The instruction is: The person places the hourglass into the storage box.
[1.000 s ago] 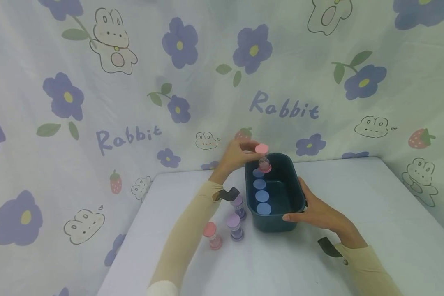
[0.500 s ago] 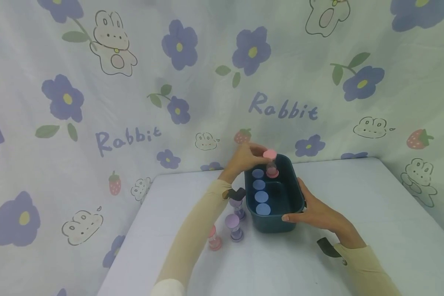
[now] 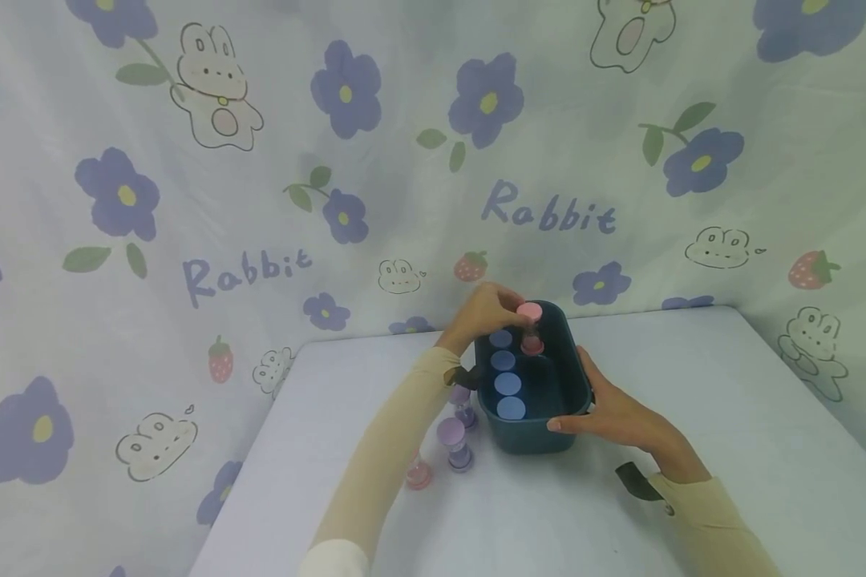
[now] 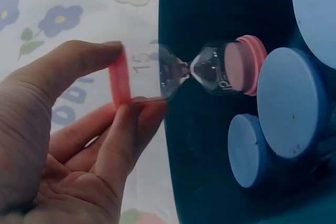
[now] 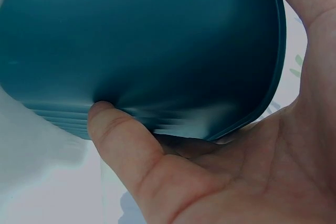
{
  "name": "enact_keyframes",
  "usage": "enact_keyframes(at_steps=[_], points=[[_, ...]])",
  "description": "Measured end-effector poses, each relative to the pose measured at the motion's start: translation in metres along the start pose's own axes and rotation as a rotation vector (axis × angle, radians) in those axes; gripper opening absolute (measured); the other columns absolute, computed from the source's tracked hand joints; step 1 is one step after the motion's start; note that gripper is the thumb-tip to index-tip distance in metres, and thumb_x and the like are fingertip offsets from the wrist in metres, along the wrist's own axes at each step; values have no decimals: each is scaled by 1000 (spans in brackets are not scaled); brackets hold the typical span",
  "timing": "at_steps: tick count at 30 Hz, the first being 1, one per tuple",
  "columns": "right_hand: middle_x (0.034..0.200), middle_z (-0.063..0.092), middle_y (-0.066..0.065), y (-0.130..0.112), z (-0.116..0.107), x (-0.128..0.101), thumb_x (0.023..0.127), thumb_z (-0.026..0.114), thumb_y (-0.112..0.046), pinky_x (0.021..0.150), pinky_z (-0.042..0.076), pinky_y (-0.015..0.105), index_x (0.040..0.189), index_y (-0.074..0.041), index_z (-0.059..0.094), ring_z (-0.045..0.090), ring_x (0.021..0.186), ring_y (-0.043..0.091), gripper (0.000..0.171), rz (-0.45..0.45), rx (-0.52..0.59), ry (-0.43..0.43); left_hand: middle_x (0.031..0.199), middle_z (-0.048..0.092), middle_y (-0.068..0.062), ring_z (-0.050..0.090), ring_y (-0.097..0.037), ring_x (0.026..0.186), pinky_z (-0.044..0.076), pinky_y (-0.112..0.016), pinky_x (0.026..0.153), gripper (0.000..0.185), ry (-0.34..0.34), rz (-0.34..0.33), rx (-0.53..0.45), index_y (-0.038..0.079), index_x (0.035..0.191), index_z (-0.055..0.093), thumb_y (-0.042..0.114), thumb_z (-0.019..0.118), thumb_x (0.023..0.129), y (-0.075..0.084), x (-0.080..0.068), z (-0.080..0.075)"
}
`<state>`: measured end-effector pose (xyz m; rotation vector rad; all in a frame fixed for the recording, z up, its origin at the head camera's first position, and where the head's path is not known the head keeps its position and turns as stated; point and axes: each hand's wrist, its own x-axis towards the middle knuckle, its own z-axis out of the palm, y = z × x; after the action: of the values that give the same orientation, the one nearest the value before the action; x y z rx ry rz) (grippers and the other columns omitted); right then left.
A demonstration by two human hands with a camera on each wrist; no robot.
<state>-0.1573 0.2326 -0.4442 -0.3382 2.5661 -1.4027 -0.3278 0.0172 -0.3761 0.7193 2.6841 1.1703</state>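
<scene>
Four blue-capped timers [image 3: 506, 372] lined along bin [image 3: 573, 365] left wall, toward desk [image 3: 729, 417] far edge. Left hand [image 3: 485, 314] pinching pink hourglass [image 3: 530, 327] by top cap, lower end inside bin, probably touching bottom. Right hand [image 3: 621, 413] cupped round bin's near-right corner, steadying it.

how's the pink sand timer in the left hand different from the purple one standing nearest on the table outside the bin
The pink sand timer has pink end caps; the purple sand timer has purple ones. The pink one is pinched by its top cap in the left hand, inside the dark teal bin; the purple one stands free on the table, left of the bin, with no hand on it. Both are upright in the head view and share the same hourglass shape with round caps.
</scene>
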Motion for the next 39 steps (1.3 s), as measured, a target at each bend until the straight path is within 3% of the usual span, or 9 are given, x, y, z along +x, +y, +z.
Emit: enact_keyframes(at_steps=[9,17,27,39], points=[[174,2,23,2,0,0,84,83,-44,110,33,81,165,-21,-16,20,153,56,130,-39,27,-5,106,78,-2,70,-18,94,63,-39,92,33,-35,-9,31,14,111,78,34,85,85,6,1,7],[174,3,23,0,1,0,83,84,-46,111,34,79,165,-20,-15,20,153,56,131,-18,22,-8,97,78,-2,70,-19,88,63,-39,91,26,-30,-30,35,11,106,79,28,84,86,7,5,13],[174,2,21,3,0,1,83,84,-46,112,34,79,165,-22,-15,20,154,55,131,-31,17,-3,85,73,-2,68,-22,81,62,-34,78,23,-7,-39,78,7,98,78,25,86,85,7,14,22],[174,3,21,5,-1,2,82,84,-49,112,36,77,165,-21,-14,21,154,54,131,-26,0,8,96,74,-3,68,-20,87,62,-41,86,35,-9,-109,186,9,105,77,34,88,82,3,19,33]])
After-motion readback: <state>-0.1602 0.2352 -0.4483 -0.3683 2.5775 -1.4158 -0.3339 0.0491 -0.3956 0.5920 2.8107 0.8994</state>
